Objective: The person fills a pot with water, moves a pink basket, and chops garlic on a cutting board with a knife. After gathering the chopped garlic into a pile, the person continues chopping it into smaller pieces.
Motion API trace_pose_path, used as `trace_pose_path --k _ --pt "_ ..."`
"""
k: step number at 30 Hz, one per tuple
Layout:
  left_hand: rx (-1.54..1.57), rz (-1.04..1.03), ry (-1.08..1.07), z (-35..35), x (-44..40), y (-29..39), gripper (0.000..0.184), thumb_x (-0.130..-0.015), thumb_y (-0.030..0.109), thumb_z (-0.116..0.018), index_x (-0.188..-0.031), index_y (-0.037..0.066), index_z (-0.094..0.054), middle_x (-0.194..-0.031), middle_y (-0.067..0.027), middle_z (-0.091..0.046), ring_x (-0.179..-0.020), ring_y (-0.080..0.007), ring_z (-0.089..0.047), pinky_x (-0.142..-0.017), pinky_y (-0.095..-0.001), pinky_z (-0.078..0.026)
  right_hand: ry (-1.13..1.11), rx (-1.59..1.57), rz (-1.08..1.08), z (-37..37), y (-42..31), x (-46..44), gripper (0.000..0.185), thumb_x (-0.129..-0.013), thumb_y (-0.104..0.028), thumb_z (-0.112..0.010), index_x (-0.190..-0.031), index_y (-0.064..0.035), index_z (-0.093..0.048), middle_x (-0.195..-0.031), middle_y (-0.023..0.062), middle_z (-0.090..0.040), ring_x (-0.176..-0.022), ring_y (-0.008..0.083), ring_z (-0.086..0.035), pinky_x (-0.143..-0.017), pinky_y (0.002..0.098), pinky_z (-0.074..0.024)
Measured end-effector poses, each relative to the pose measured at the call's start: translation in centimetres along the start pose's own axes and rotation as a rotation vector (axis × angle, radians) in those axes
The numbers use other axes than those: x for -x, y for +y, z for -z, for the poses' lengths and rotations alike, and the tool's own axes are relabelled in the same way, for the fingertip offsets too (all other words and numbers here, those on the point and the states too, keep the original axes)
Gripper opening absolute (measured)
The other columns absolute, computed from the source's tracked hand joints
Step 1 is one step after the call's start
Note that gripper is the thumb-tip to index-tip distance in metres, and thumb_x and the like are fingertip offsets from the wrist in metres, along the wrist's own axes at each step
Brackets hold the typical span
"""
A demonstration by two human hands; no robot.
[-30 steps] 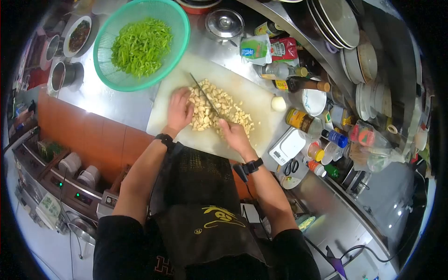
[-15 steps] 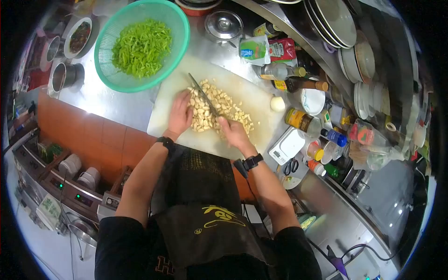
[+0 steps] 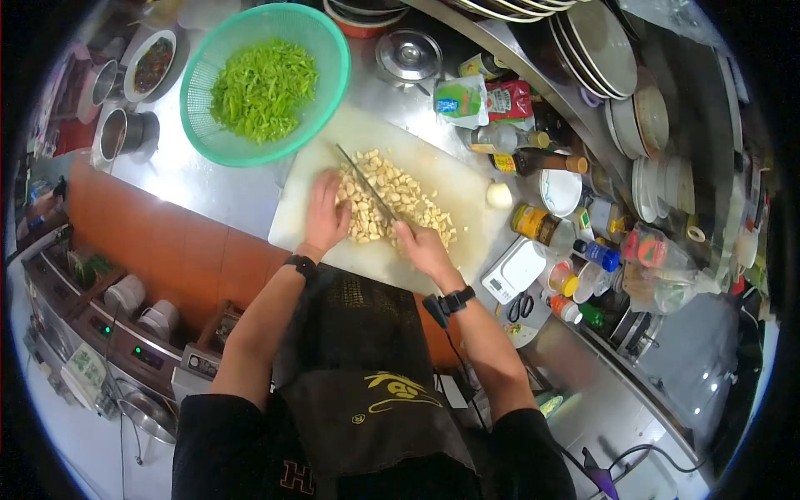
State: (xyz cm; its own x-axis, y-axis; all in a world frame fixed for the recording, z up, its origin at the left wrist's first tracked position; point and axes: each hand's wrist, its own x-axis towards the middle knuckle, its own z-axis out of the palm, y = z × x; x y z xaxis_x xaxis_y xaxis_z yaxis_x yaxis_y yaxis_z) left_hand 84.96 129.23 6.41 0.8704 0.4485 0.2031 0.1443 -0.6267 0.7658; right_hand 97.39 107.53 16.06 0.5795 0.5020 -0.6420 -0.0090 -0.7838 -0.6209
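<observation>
A white cutting board [image 3: 312, 187] bears a spread of pale, garlic-like pieces [image 3: 400, 193], smaller toward the right. My right hand [image 3: 423, 249] is closed on the handle of a knife [image 3: 363, 178]; its blade lies across the pieces, pointing up and left. Left of the blade, my left hand [image 3: 326, 213] touches the edge of the pieces, its fingers close together with the tips curled. Whether it grips a piece is hidden. A peeled white bulb [image 3: 499, 196] sits near the board's right end.
A green basket [image 3: 337, 108] of sliced green vegetable [image 3: 265, 90] stands upper left. A lidded pot [image 3: 408, 57] is behind the board. Bottles, jars [image 3: 533, 222], a white scale [image 3: 513, 270] and black scissors [image 3: 521, 307] line the right side. Stacked plates [image 3: 596, 50] fill the shelf.
The view has shifted slightly, so the board and basket appear a little lower and farther right. The knife remains in my right hand among the pieces, and my left hand stays beside them.
</observation>
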Motion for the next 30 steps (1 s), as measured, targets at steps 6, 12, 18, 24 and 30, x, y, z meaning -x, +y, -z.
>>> trace_pose_path --k 6,12,18,24,30 --pt "-0.009 -0.011 -0.067 0.2 2.5 0.1 0.086 -0.087 0.030 -0.079 -0.152 -0.008 -0.037 -0.155 -0.0356 -0.038 -0.143 -0.0555 -0.038 -0.122 -0.0602 -0.031 -0.043 0.103 0.013 -0.9 0.6 -0.5 0.071 -0.106 -0.063 -0.051 -0.097 0.0035 -0.075 -0.086 0.0278 -0.072 -0.085 0.0433 -0.071 -0.079 0.0472 -0.0552" --pt "-0.223 -0.069 -0.156 0.3 3.9 2.7 0.126 -0.073 0.058 -0.090 -0.157 -0.012 -0.025 -0.164 -0.0348 -0.027 -0.154 -0.0548 -0.024 -0.127 -0.0618 -0.024 -0.036 0.065 0.038 0.2 -0.4 0.3 0.073 -0.105 -0.064 -0.052 -0.096 0.0043 -0.074 -0.083 0.0292 -0.070 -0.084 0.0457 -0.070 -0.078 0.0489 -0.0550" --pt "-0.185 0.010 -0.084 -0.3 4.6 1.8 0.129 -0.072 0.050 -0.094 -0.159 -0.011 -0.021 -0.166 -0.0350 -0.023 -0.156 -0.0552 -0.022 -0.127 -0.0599 -0.026 -0.070 0.167 -0.004 -1.1 0.5 -0.8 0.072 -0.105 -0.064 -0.052 -0.099 0.0039 -0.075 -0.084 0.0294 -0.070 -0.082 0.0452 -0.070 -0.078 0.0491 -0.0548" --pt "-0.170 0.083 -0.106 0.8 4.8 1.8 0.125 -0.074 0.044 -0.094 -0.160 -0.010 -0.020 -0.166 -0.0348 -0.023 -0.155 -0.0535 -0.024 -0.127 -0.0593 -0.026 -0.063 0.069 0.073 0.0 0.3 0.6 0.061 -0.108 -0.056 -0.054 -0.105 0.0009 -0.075 -0.071 0.0147 -0.065 -0.066 0.0229 -0.064 -0.067 0.0382 -0.0523" --pt "-0.162 0.078 -0.025 0.9 4.8 1.4 0.118 -0.077 0.040 -0.092 -0.160 -0.009 -0.022 -0.165 -0.0351 -0.025 -0.154 -0.0524 -0.026 -0.127 -0.0585 -0.025 -0.129 0.088 -0.023 -0.5 0.5 -0.7 0.067 -0.107 -0.061 -0.052 -0.105 0.0021 -0.075 -0.082 0.0263 -0.070 -0.079 0.0411 -0.070 -0.075 0.0470 -0.0540"
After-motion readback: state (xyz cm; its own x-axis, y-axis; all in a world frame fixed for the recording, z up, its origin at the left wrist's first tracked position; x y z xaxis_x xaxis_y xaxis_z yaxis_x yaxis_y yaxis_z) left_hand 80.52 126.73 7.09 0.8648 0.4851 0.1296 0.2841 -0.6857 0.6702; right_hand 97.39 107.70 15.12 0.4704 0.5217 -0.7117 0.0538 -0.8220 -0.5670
